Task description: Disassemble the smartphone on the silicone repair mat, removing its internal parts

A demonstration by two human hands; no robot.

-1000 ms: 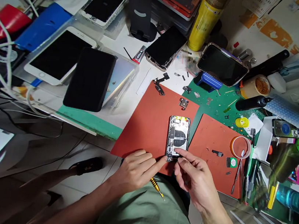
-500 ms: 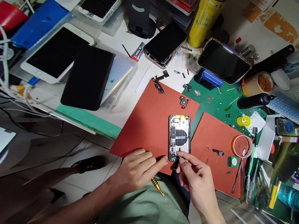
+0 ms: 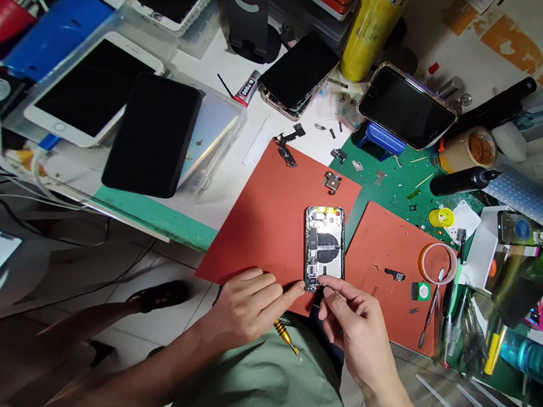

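An opened phone body (image 3: 328, 248) lies on the left reddish-brown mat (image 3: 269, 217), its inner parts showing. My left hand (image 3: 252, 305) is closed round a gold screwdriver (image 3: 287, 338), whose tip sticks out below the palm toward the green shirt. The index finger of that hand reaches to the phone's lower left corner. My right hand (image 3: 350, 312) is at the phone's lower right, thumb and index finger brought close together over its bottom end. Whatever is between those fingertips is too small to make out.
Small phone parts (image 3: 332, 182) lie above the phone. To the right are a second mat (image 3: 396, 248), a tape ring (image 3: 437, 263) and upright tools. A black slab (image 3: 153, 136) and a white phone (image 3: 92, 91) lie at the left. A phone (image 3: 406, 106) rests on a blue stand.
The view has shifted slightly, so the objects at the left sit a little further left. Both hands keep nearly the same pose at the phone.
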